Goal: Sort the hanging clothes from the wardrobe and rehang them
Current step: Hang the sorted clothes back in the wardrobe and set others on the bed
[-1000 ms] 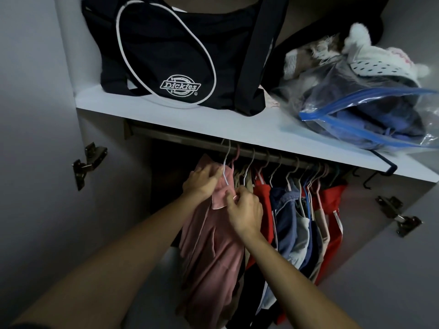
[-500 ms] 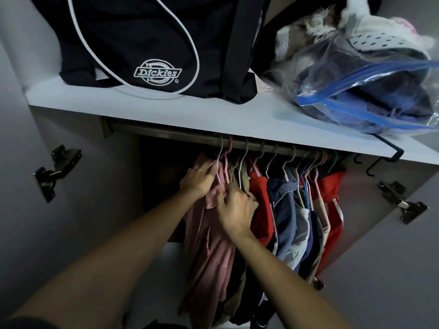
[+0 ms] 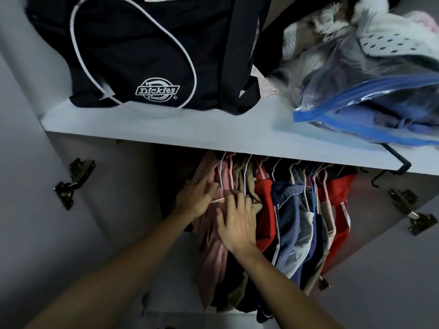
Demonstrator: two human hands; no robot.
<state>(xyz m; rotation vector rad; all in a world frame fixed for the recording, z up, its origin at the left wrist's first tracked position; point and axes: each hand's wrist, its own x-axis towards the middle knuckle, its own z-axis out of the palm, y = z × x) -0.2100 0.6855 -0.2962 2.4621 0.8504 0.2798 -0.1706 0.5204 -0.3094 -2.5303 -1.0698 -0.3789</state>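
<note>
Both hands are lying flat-fingered on the pink garment (image 3: 211, 248) at the left end of the hanging row — the left hand (image 3: 194, 198) pressing its upper fold, the right hand (image 3: 236, 225) spreading over it beside the red clothes (image 3: 264, 205). The white shelf (image 3: 166, 129) is hiding the rail, carrying a black bag (image 3: 142, 55) and a clear plastic bag (image 3: 370, 91) — a door hinge (image 3: 73, 181) is sitting at left.

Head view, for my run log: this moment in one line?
left hand on pink garment | right hand beside | both open
</note>
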